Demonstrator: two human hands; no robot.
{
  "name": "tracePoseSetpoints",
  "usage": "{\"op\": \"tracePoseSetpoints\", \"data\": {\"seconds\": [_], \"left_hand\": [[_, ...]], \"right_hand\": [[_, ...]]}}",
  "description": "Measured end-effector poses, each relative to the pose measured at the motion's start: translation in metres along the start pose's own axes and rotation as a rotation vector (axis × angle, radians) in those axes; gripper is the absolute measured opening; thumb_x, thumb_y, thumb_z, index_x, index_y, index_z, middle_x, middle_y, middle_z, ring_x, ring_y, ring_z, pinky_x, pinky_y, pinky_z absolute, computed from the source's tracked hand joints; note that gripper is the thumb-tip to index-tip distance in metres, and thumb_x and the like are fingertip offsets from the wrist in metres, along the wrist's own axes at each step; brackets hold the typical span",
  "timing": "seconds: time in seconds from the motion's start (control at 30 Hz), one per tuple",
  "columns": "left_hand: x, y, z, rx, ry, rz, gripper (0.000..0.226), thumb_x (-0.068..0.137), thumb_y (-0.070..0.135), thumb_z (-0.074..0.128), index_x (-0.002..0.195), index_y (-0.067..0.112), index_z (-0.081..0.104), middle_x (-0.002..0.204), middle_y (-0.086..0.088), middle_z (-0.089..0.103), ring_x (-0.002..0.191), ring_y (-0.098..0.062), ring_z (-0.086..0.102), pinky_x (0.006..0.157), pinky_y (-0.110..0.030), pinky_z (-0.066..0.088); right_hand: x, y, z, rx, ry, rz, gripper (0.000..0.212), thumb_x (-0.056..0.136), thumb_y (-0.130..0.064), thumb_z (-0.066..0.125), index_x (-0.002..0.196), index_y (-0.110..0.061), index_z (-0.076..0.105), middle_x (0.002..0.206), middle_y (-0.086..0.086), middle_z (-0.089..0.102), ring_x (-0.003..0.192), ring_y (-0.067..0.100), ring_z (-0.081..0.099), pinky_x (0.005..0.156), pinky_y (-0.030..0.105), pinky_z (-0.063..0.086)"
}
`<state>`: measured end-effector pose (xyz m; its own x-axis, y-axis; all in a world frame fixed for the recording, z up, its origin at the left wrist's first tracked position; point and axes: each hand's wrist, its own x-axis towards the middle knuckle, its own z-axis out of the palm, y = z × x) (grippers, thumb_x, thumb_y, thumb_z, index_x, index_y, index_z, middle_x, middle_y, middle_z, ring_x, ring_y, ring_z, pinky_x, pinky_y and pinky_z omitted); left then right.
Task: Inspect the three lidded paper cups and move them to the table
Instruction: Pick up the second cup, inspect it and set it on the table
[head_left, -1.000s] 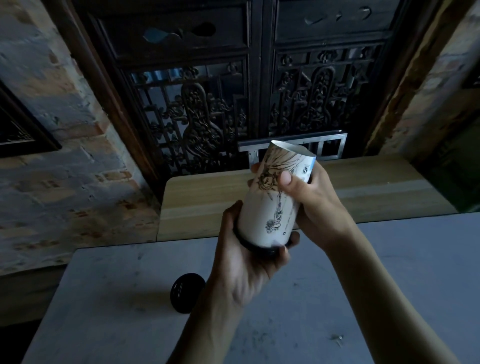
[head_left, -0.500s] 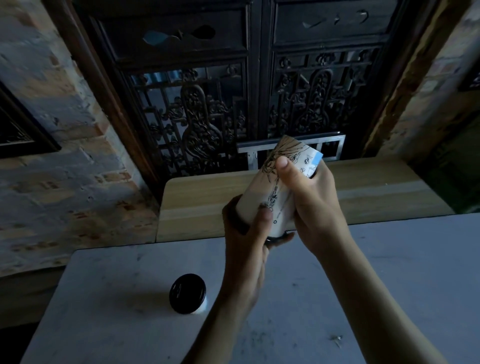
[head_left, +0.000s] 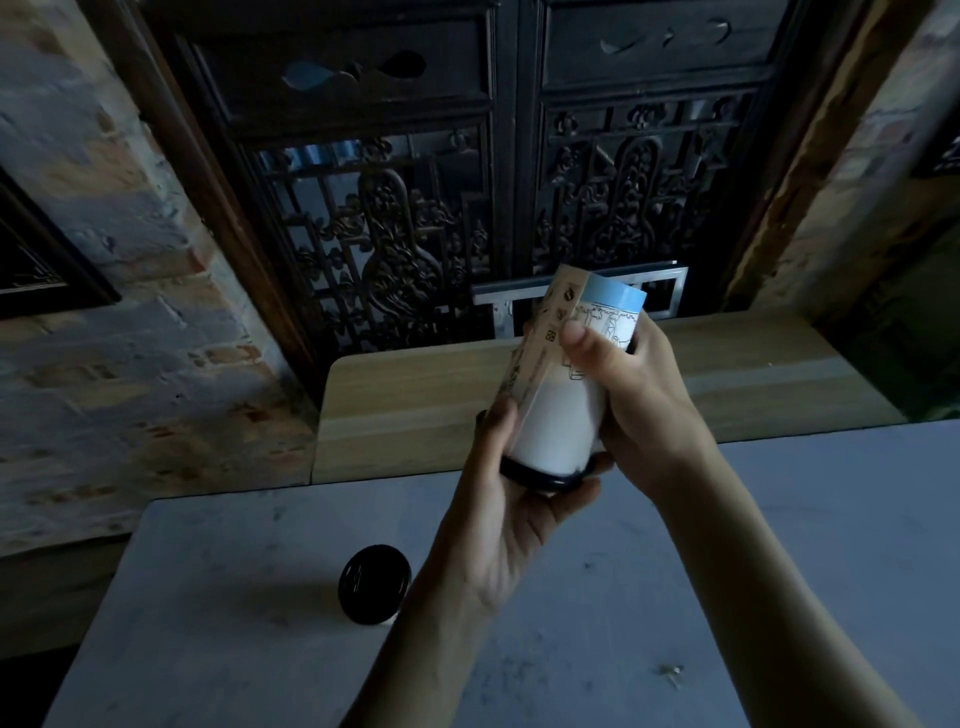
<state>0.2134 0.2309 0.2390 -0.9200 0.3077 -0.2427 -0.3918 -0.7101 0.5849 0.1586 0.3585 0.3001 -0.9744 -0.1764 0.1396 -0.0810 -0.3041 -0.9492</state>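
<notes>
Both hands clamp the cup (head_left: 558, 415) tilted above the table (head_left: 779, 545), lid toward the left hand (head_left: 511, 514), base under the right hand (head_left: 631, 395).

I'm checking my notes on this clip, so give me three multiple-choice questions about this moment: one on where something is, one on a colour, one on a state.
1. Where is the second cup?
A. Standing on the grey table
B. On the wooden bench
C. In the right hand

2. What colour is the lid of the held cup?
A. White
B. Black
C. Red

3. How is the held cup oriented?
A. Upright, lid up
B. Lying flat on the table
C. Tilted, lid end down towards the person

Answers: 1 A, it stands left of the arms on the table. 2 B, a black rim shows at the left hand. 3 C, both hands, with the right hand higher, hold it with the base up.
</notes>
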Motion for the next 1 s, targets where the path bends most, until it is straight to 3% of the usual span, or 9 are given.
{"op": "tracePoseSetpoints", "data": {"seconds": [0.13, 0.23, 0.3, 0.4, 0.53, 0.67, 0.8, 0.9, 1.0], "left_hand": [[0.002, -0.009, 0.002, 0.105, 0.092, 0.208, 0.063, 0.092, 0.037, 0.066, 0.148, 0.011, 0.051, 0.141, -0.031, 0.065, 0.101, -0.033, 0.079, 0.068, -0.035, 0.066], [0.002, -0.010, 0.003, 0.125, 0.125, 0.249, 0.075, 0.085, 0.041, 0.074, 0.149, 0.010, 0.050, 0.146, -0.034, 0.059, 0.103, -0.033, 0.076, 0.068, -0.036, 0.066], [0.002, -0.010, 0.003, 0.135, 0.138, 0.251, 0.082, 0.079, 0.044, 0.076, 0.149, 0.009, 0.050, 0.146, -0.035, 0.057, 0.106, -0.037, 0.071, 0.068, -0.036, 0.066], [0.001, -0.009, 0.001, 0.125, 0.148, 0.241, 0.084, 0.076, 0.043, 0.078, 0.148, 0.010, 0.051, 0.145, -0.035, 0.058, 0.105, -0.039, 0.069, 0.066, -0.035, 0.065], [0.000, -0.007, -0.006, 0.207, 0.182, 0.309, 0.073, 0.077, 0.037, 0.080, 0.142, 0.017, 0.054, 0.141, -0.023, 0.064, 0.111, -0.035, 0.071, 0.065, -0.034, 0.065], [-0.001, -0.002, -0.016, 0.317, 0.231, 0.416, 0.079, 0.071, 0.041, 0.080, 0.143, 0.023, 0.052, 0.116, 0.008, 0.078, 0.103, -0.015, 0.078, 0.069, -0.031, 0.064], [-0.002, 0.002, -0.027, 0.310, 0.287, 0.483, 0.066, 0.082, 0.024, 0.075, 0.145, 0.023, 0.054, 0.119, 0.007, 0.078, 0.112, -0.014, 0.075, 0.082, -0.033, 0.064], [-0.004, 0.004, -0.030, 0.337, 0.335, 0.508, 0.077, 0.073, 0.025, 0.083, 0.145, 0.020, 0.057, 0.127, -0.003, 0.077, 0.120, -0.022, 0.073, 0.093, -0.039, 0.064], [-0.006, 0.006, -0.032, 0.412, 0.384, 0.568, 0.094, 0.065, 0.032, 0.085, 0.151, 0.012, 0.052, 0.143, -0.021, 0.067, 0.132, -0.042, 0.063, 0.113, -0.060, 0.051]], "right_hand": [[-0.003, 0.005, 0.002, -0.002, 0.049, -0.015, 0.067, 0.074, -0.041, 0.080, 0.119, 0.002, 0.054, 0.098, 0.021, 0.064, 0.089, 0.040, 0.067, 0.079, 0.055, 0.057], [-0.006, 0.009, 0.002, -0.014, 0.078, -0.034, 0.073, 0.074, -0.041, 0.081, 0.122, 0.004, 0.052, 0.101, 0.021, 0.065, 0.091, 0.049, 0.066, 0.083, 0.059, 0.058], [-0.007, 0.010, 0.000, -0.031, 0.083, -0.036, 0.075, 0.073, -0.041, 0.083, 0.124, 0.004, 0.052, 0.102, 0.021, 0.066, 0.094, 0.045, 0.068, 0.080, 0.054, 0.060], [-0.007, 0.013, -0.005, -0.041, 0.096, -0.044, 0.076, 0.072, -0.039, 0.086, 0.135, -0.011, 0.052, 0.107, 0.011, 0.070, 0.101, 0.034, 0.071, 0.089, 0.060, 0.061], [-0.006, 0.011, -0.017, -0.120, 0.083, -0.107, 0.073, 0.077, -0.040, 0.086, 0.142, -0.039, 0.053, 0.102, -0.010, 0.078, 0.095, 0.020, 0.076, 0.083, 0.041, 0.064], [-0.008, 0.002, -0.028, -0.363, 0.024, -0.167, 0.041, 0.088, -0.033, 0.079, 0.127, -0.030, 0.064, 0.102, -0.028, 0.075, 0.097, -0.002, 0.073, 0.074, 0.017, 0.059], [-0.013, 0.006, -0.044, -0.548, -0.178, -0.046, 0.048, 0.088, -0.036, 0.082, 0.130, -0.025, 0.063, 0.107, -0.009, 0.078, 0.099, 0.007, 0.078, 0.080, 0.030, 0.066], [-0.014, 0.010, -0.047, -0.703, -0.232, -0.024, 0.060, 0.079, -0.042, 0.079, 0.131, -0.013, 0.068, 0.118, 0.001, 0.076, 0.099, 0.010, 0.077, 0.079, 0.027, 0.064], [-0.017, 0.020, -0.047, -0.769, -0.311, 0.086, 0.041, 0.085, -0.031, 0.085, 0.122, -0.034, 0.067, 0.121, -0.007, 0.073, 0.109, 0.008, 0.073, 0.088, 0.037, 0.064]]}}
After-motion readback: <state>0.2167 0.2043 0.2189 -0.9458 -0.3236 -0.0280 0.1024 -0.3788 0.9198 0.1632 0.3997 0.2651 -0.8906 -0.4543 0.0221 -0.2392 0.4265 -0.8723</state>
